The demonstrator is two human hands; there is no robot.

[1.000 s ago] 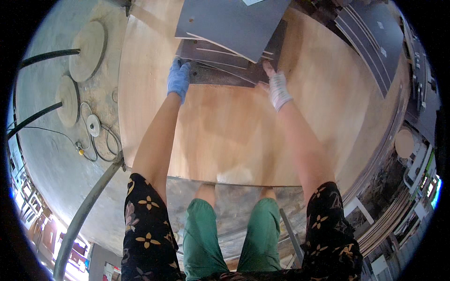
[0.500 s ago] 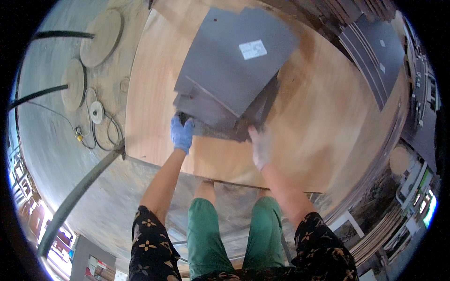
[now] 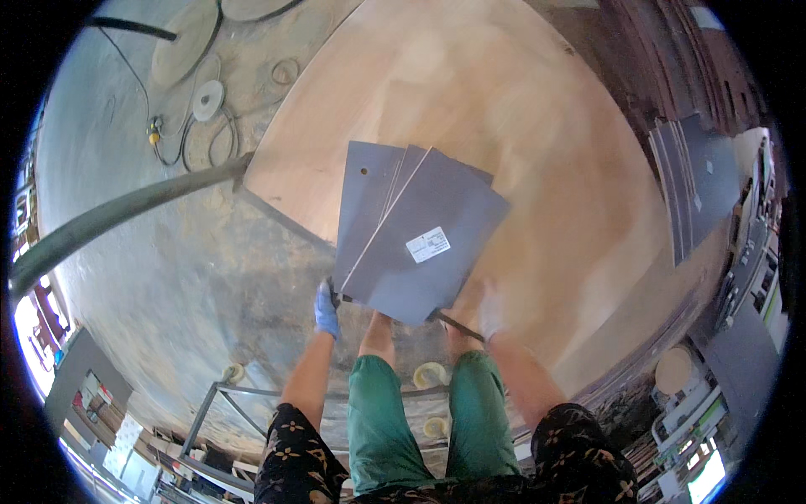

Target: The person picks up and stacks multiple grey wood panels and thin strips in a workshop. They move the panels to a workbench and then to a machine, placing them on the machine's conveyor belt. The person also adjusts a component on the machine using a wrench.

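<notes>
A fanned stack of flat grey panels (image 3: 470,197) lies across the near edge of a wooden board, its near end jutting over that edge. The top panel (image 3: 386,269) is turned askew and bears a white label (image 3: 428,244). One panel beneath it, at the left (image 3: 357,193), has a small round hole near its far corner. My left hand (image 3: 327,311), in a blue glove, is closed on the stack's near left corner. My right hand (image 3: 494,309), in a pale glove, is smeared by motion just right of the stack's near end; its fingers are unclear.
The wooden board (image 3: 579,202) spreads far and right under the stack. More grey panels (image 3: 709,189) lean at the right. A thick hose (image 3: 126,214) crosses at the left, near a white reel-like disc (image 3: 208,100) and cables. A metal frame (image 3: 206,420) stands lower left.
The panel stack has come toward me, from the board's middle to its near edge, and turned. Both hands have drawn back nearer my legs. The view has shifted too.
</notes>
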